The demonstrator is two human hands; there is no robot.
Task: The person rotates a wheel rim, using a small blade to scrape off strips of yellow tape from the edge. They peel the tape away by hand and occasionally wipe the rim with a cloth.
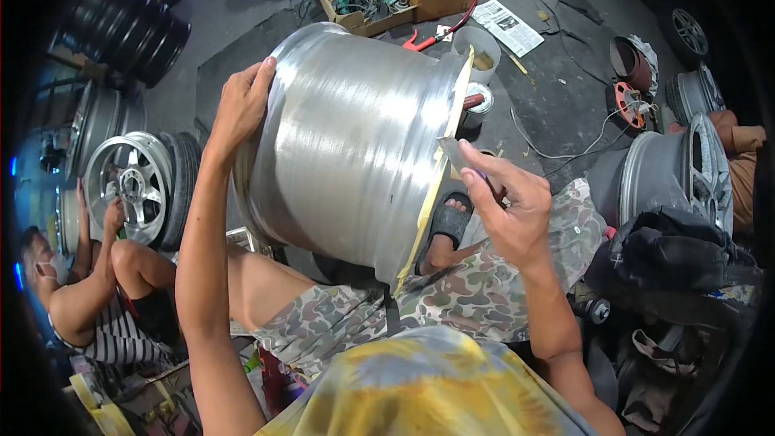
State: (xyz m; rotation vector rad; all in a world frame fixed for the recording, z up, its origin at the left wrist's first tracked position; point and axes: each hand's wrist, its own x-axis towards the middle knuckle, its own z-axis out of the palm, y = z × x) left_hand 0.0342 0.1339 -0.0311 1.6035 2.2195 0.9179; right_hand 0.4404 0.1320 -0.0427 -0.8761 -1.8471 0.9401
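Note:
A bare silver wheel rim lies on its side in front of me, its barrel shiny and brushed-looking. Yellow masking tape runs along its right edge. My left hand grips the rim's left lip, thumb and fingers at the edge. Between the thumb and fingers of my right hand is a small flat grey blade, its tip right at the taped edge. Most of the blade's handle is hidden inside the hand.
A cardboard box of tangled cords stands behind the rim, near a red air hose and newspaper. White buckets are just right of it. More wheels stand at right. A masked person sits left beside a spoked wheel.

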